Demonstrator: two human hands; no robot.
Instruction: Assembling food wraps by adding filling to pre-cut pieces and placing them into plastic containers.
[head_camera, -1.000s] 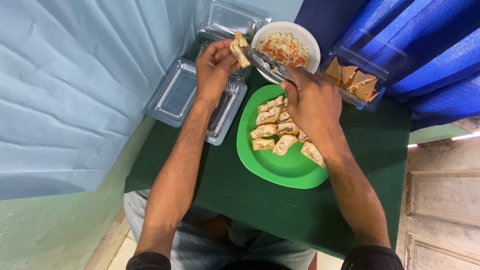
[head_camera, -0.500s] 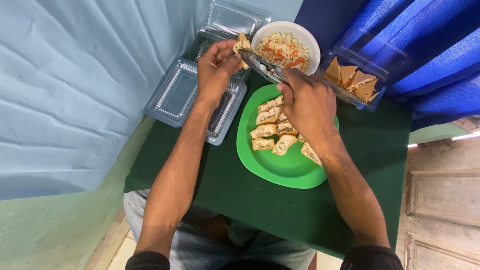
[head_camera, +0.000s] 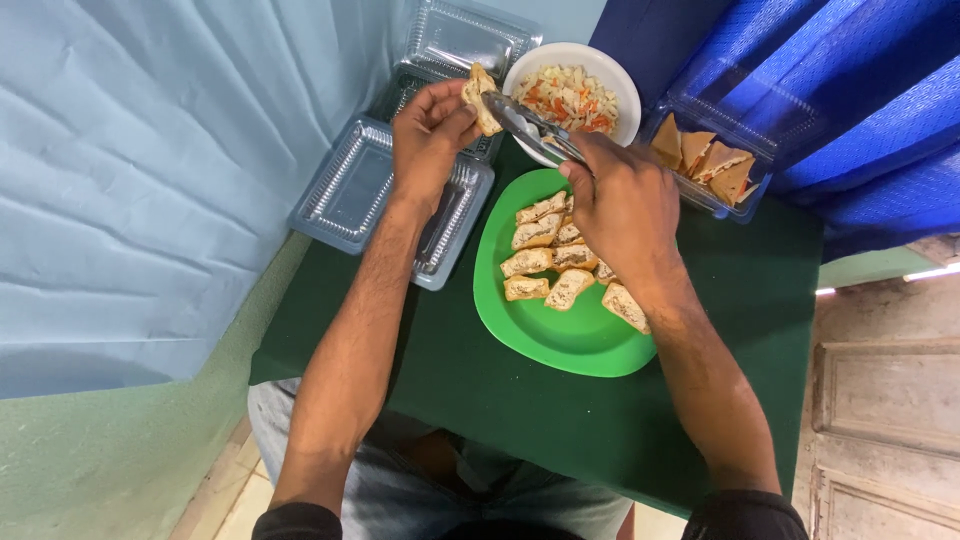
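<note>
Seven filled pieces lie on the green plate (head_camera: 560, 340). At 12 o'clock from it, the right hand (head_camera: 620, 195) grips metal tongs (head_camera: 525, 122). The left hand (head_camera: 428, 135) pinches one puff (head_camera: 482, 98) beside the bowl (head_camera: 610, 75) of filling. More puffs (head_camera: 705, 158) wait at 1 o'clock

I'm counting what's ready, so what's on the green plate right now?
The green plate holds a cluster of stuffed, browned pieces, about eight visible. The right hand, holding metal tongs, covers the plate's upper edge, so any pieces under it can't be counted.
</note>
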